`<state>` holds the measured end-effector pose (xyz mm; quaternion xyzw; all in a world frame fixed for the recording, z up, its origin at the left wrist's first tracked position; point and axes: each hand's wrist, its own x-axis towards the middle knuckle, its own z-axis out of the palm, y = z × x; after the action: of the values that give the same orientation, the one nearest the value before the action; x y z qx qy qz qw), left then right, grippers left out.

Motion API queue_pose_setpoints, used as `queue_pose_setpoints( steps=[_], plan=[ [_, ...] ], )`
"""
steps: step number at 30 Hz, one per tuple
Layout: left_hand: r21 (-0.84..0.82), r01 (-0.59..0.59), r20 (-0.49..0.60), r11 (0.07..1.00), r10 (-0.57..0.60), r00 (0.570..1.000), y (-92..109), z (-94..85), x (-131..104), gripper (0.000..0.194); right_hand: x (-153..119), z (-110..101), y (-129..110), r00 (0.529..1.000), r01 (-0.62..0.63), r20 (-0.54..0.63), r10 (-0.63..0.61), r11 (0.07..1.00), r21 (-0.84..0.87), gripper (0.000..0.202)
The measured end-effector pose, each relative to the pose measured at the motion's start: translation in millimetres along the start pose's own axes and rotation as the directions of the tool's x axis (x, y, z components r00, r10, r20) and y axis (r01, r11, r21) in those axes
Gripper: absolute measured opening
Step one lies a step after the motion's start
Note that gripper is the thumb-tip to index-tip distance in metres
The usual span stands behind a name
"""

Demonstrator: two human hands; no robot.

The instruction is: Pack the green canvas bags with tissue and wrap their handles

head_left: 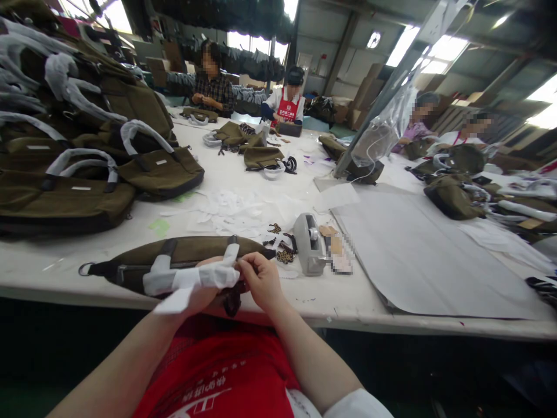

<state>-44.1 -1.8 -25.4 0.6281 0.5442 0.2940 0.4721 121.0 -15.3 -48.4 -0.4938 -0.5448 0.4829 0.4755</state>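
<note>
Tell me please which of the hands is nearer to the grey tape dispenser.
The right hand is nearer: it is just left of the tape dispenser. The left hand is farther left, partly hidden behind the wrapped handle.

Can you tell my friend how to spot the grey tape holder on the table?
Find the long white table, then the right hand at the green bag. Just right of that hand sits the tape holder. It's the chunky grey one, not the small dark patterned bits on its left or the flat tan pieces on its right.
</note>
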Motion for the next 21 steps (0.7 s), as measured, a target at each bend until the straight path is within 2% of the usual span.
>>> queue_pose_setpoints(
  steps=[3, 6, 8, 11, 13, 16, 18, 21],
  plan=[
    [0.068, -0.003, -0.090, 0.998, 0.009, 0.996, 3.0, -16.8, -2.5, 0.033, 3.2, -6.5, -2.2, 0.999, 0.037, -0.032, -0.036, 0.999, 0.022, 0.027],
    [-0.002, -0.046, -0.231, 0.999, 0.045, 0.972, -3.8, -31.1, -12.1, 0.043, 0.8, -15.1, 0.2, 0.980, 0.106, -0.157, -0.125, 0.987, -0.122, 0.027],
    [-0.089, -0.045, -0.299, 0.995, 0.017, 0.954, -14.3, -32.3, -18.6, 0.045, -2.0, -17.4, 5.4, 0.968, 0.115, -0.189, -0.163, 0.963, -0.242, 0.022],
    [-0.153, -0.048, -0.301, 0.987, -0.001, 0.954, -30.3, -20.6, -25.2, 0.043, -4.4, -11.8, 14.9, 0.978, 0.110, -0.133, -0.159, 0.941, -0.319, 0.020],
    [-0.111, -0.068, -0.293, 0.991, 0.033, 0.956, -35.3, -8.4, -27.7, 0.039, -4.3, -4.1, 20.5, 0.987, 0.100, -0.092, -0.130, 0.953, -0.285, 0.021],
    [-0.084, -0.063, -0.262, 0.994, 0.039, 0.964, -33.5, 6.3, -29.5, 0.035, -2.4, 6.2, 27.2, 0.999, 0.033, 0.000, -0.033, 0.993, -0.110, 0.022],
    [-0.078, -0.052, -0.255, 0.996, 0.031, 0.966, -29.5, 10.4, -29.9, 0.038, -1.1, 9.9, 30.6, 0.997, -0.027, 0.071, 0.026, 0.999, 0.016, 0.024],
    [0.039, -0.046, -0.261, 0.998, 0.055, 0.964, -23.7, 9.5, -30.0, 0.039, -1.1, 11.6, 34.2, 0.991, -0.087, 0.114, 0.069, 0.984, 0.154, 0.027]
  ],
)
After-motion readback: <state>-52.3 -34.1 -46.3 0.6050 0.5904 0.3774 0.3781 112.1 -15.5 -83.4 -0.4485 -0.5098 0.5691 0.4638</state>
